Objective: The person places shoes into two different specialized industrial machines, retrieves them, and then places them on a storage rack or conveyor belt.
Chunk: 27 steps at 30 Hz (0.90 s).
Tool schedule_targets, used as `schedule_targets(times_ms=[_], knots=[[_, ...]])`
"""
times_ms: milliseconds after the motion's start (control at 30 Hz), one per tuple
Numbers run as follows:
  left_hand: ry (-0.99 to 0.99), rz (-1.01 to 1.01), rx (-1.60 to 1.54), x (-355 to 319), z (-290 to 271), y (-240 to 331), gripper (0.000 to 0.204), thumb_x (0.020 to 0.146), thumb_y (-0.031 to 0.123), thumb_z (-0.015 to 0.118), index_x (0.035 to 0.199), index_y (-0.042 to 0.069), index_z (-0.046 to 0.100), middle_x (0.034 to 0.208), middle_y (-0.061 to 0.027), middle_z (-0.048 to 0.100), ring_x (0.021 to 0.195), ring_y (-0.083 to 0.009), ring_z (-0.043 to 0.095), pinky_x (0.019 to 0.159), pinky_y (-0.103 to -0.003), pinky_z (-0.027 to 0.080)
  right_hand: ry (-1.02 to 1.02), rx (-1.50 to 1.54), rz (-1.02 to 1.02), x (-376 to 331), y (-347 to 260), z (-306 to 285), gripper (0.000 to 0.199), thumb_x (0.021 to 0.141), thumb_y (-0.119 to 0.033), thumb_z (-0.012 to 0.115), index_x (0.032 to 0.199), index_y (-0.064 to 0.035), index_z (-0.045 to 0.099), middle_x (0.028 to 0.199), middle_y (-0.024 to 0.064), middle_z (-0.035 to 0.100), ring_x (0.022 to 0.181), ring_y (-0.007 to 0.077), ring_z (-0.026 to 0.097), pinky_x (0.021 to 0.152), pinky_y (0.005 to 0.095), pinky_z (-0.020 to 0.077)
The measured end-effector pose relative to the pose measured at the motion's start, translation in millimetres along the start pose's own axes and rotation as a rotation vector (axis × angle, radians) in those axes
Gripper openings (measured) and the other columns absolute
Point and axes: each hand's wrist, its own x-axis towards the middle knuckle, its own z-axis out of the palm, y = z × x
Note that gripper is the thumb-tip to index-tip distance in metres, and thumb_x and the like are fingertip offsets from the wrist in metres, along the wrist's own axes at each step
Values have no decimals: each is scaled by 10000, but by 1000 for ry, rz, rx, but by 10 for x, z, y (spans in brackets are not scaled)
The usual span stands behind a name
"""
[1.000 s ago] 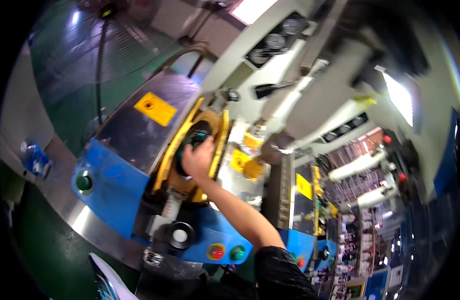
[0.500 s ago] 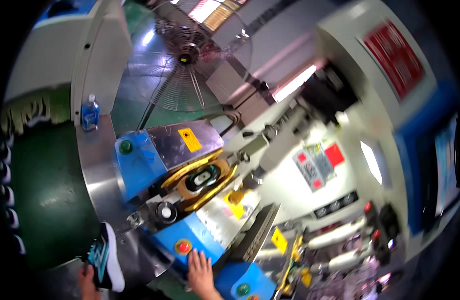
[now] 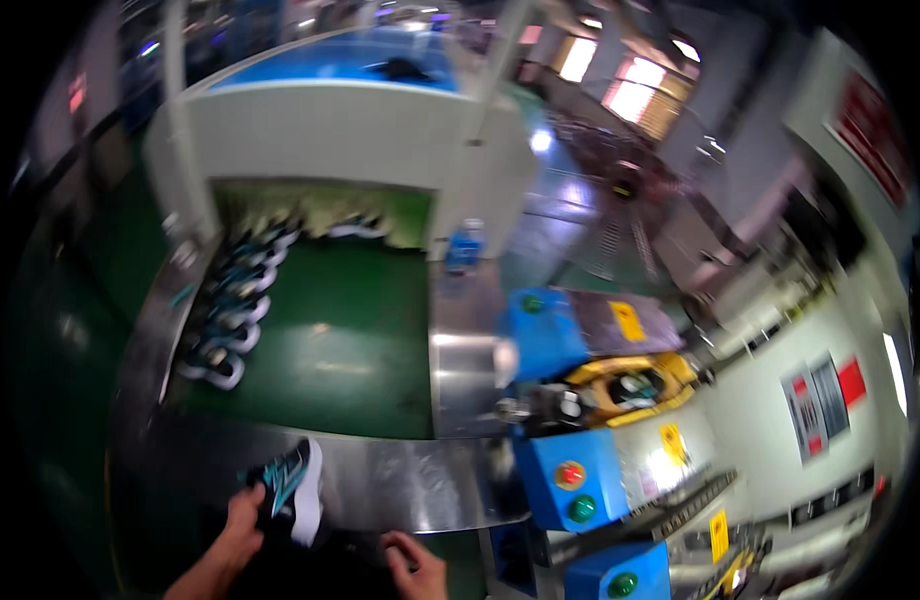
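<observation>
My left hand point(image 3: 242, 525) grips a black sneaker point(image 3: 305, 500) with teal trim and a white sole by its side, above the front edge of a metal counter point(image 3: 410, 480). The sneaker is tilted, its sole turned to the right. Nearer the lower edge, my right hand point(image 3: 415, 567) has its fingers loosely bent and apart, with nothing seen in them. It is off the machine's blue control box point(image 3: 545, 500), which carries a red button point(image 3: 570, 474) and a green button point(image 3: 581, 509). Another shoe point(image 3: 635, 388) sits in the yellow-edged press station point(image 3: 590, 375).
A green conveyor belt point(image 3: 330, 350) ahead carries a row of similar sneakers point(image 3: 242, 300) along its left side. A bottle with blue liquid point(image 3: 465, 247) stands on the metal ledge by the belt. Beyond the machine stands a large fan point(image 3: 620, 190).
The view has swung left, bringing the belt and its row of shoes into sight. My right hand has come away from the blue control box. My left hand still holds the sneaker.
</observation>
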Motion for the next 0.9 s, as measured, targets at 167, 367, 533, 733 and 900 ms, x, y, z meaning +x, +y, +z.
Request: schedule_targets(times_ms=[167,367,533,733,900], knots=[[488,713,192,811,-1631,-11,428,889,171,649,1239,-34,511,1152,-103,589,1037,-184,549,956,-310,393,-73,-281,104,336,1117,170,338,907,-215,593,1144,26,619,957,164,693,786,248,668,675,363,509],[753,723,591,1312,-1997,431,741,734,104,754,1343,-76,373,1236,-238,545,1150,-329,526,1017,-344,374,-395,-81,283,1733,329,1391,494,861,-147,684,1272,50,495,1196,161,614,1125,211,578,954,313,457],[713,677,417,1519,-2416,331,741,689,93,788,1297,-81,400,1161,-220,589,1023,-300,586,933,-360,443,-884,-562,-165,3142,-41,3976,908,752,-407,731,1413,37,295,1352,263,451,1248,373,461,1039,415,393],[913,347,1046,1394,-2361,635,724,733,281,795,1252,-81,442,1105,-223,618,948,-369,624,857,-375,485,-885,-921,-436,3466,46,5680,682,631,-300,829,1115,16,467,979,167,632,895,254,658,729,354,541],[876,470,834,1526,-2129,1068,571,795,185,757,1214,-96,490,1184,-221,565,1047,-309,561,914,-374,426,-954,-746,-196,3524,-261,5373,654,619,-324,770,1067,59,485,837,218,658,772,369,657,704,426,551]])
